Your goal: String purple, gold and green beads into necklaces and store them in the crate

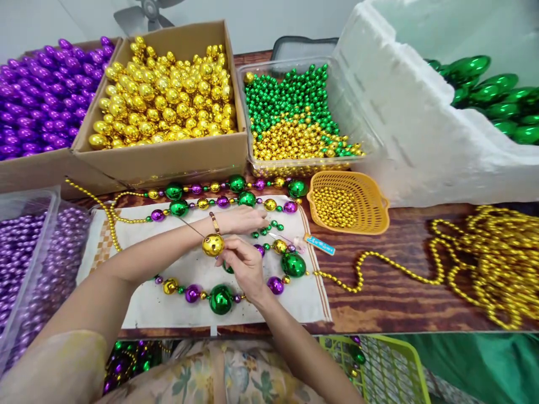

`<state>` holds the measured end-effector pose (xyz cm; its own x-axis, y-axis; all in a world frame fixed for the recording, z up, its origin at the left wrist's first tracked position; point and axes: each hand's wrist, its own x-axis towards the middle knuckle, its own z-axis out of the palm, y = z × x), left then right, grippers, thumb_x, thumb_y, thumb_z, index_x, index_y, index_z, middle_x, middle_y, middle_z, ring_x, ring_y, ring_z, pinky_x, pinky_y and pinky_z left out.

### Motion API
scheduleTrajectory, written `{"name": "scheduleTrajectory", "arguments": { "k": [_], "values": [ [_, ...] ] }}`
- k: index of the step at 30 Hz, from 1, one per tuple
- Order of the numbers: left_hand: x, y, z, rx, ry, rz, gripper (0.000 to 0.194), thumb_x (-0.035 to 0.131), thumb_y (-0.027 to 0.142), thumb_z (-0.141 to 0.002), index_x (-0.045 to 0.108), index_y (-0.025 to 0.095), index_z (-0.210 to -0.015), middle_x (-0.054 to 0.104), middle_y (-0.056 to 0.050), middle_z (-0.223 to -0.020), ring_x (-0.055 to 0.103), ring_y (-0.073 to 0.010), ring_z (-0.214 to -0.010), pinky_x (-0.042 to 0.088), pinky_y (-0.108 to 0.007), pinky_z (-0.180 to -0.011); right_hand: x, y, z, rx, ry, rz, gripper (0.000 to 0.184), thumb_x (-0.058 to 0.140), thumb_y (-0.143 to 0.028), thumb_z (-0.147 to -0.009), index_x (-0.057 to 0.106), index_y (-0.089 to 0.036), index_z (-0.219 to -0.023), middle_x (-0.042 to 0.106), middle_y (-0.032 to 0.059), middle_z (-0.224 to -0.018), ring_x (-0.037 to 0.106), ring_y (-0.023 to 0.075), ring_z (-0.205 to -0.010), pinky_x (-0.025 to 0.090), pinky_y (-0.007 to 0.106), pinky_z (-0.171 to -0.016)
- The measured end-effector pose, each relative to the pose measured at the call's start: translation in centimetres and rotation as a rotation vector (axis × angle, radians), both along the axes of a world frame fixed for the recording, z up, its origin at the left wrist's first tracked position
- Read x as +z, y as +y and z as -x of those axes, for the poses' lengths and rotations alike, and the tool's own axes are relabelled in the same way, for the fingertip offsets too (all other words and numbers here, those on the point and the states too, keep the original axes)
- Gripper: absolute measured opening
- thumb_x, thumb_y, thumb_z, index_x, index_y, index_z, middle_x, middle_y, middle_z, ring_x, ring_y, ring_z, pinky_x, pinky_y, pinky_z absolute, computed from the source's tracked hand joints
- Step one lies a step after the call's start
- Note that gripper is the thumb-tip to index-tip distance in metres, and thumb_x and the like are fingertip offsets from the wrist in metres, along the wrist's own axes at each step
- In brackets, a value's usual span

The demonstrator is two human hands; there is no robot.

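Observation:
My right hand (244, 261) is closed, its fingertips pinching a large shiny gold bead (213, 245). A thin needle-like wire (191, 227) sticks out from this bead toward the upper left. My left arm crosses in front, with a beaded bracelet on the wrist. Over a few small green beads (275, 225) on the cloth reaches my left hand (246, 219), fingers stretched out and partly hidden. Around both hands, a strand of green, purple and gold beads (221, 298) curves over the white cloth (143, 308).
Behind stand boxes of purple beads (46, 95) and gold beads (168, 95), plus a clear bin (311, 163) of green and gold ones. An orange basket (370, 210), a blue-labelled item (320, 244) and a gold bead chain heap (497, 264) lie right. A foam box (404, 123) rises behind.

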<state>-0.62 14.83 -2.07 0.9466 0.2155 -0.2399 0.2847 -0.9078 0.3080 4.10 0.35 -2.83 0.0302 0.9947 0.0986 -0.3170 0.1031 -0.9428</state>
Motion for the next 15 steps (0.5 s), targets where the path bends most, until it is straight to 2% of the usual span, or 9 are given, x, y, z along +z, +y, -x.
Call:
{"name": "scheduleTrajectory", "arguments": {
  "k": [3,6,8,12,13,15],
  "values": [
    [-0.3,0.0,0.1,0.033,-0.008,0.046,0.022,0.050,0.007,-0.092,0.069,0.016,-0.099,0.064,-0.008,-0.099,0.049,-0.0129,-0.064,0.030,-0.028,-0.057,0.0,-0.1,-0.3,-0.016,-0.018,0.013,0.015,0.067,-0.031,-0.091,0.070,-0.021,-0.080,0.069,0.0021,-0.081,0.057,0.0102,-0.054,0.046,0.024,-0.052],
    [-0.2,0.6,1.3,0.139,-0.225,0.245,0.014,0.057,0.012,-0.091,0.069,0.017,-0.097,0.065,-0.008,-0.100,0.057,-0.0156,-0.077,0.040,-0.026,-0.067,0.0,0.0,-0.5,-0.041,0.003,0.043,0.011,0.066,-0.027,-0.089,0.071,-0.021,-0.080,0.066,0.0003,-0.072,0.059,0.0110,-0.054,0.043,0.023,-0.050],
    [0.6,1.0,3.2,0.351,-0.459,0.481,0.007,0.065,0.020,-0.089,0.069,0.018,-0.094,0.066,-0.007,-0.098,0.061,-0.0170,-0.085,0.046,-0.027,-0.077,0.1,0.2,-0.6,-0.065,0.029,0.071,0.010,0.066,-0.025,-0.087,0.070,-0.020,-0.081,0.065,-0.0007,-0.067,0.060,0.0115,-0.054,0.043,0.022,-0.049],
    [3.8,0.2,8.7,0.916,-1.043,1.030,0.026,0.073,0.040,-0.087,0.069,0.018,-0.100,0.069,-0.004,-0.087,0.068,-0.0153,-0.078,0.054,-0.029,-0.078,0.9,0.9,-0.7,-0.082,-0.011,0.100,0.010,0.068,-0.027,-0.086,0.071,-0.019,-0.081,0.067,-0.0002,-0.065,0.063,0.0125,-0.055,0.045,0.021,-0.050],
    [4.7,-0.3,10.1,0.995,-1.187,1.124,0.028,0.075,0.041,-0.086,0.069,0.018,-0.101,0.070,-0.004,-0.087,0.070,-0.0149,-0.078,0.056,-0.030,-0.078,1.1,1.1,-0.7,-0.075,-0.032,0.093,0.010,0.069,-0.027,-0.086,0.072,-0.019,-0.082,0.068,0.0001,-0.065,0.064,0.0128,-0.055,0.046,0.022,-0.050],
    [6.2,-1.7,12.4,1.060,-1.398,1.235,0.027,0.079,0.038,-0.084,0.070,0.018,-0.100,0.071,-0.003,-0.090,0.072,-0.0154,-0.081,0.059,-0.031,-0.082,1.5,1.6,-0.6,-0.050,-0.080,0.073,0.010,0.070,-0.028,-0.085,0.073,-0.019,-0.083,0.067,0.0004,-0.065,0.064,0.0133,-0.054,0.047,0.022,-0.049]
  ]
}}
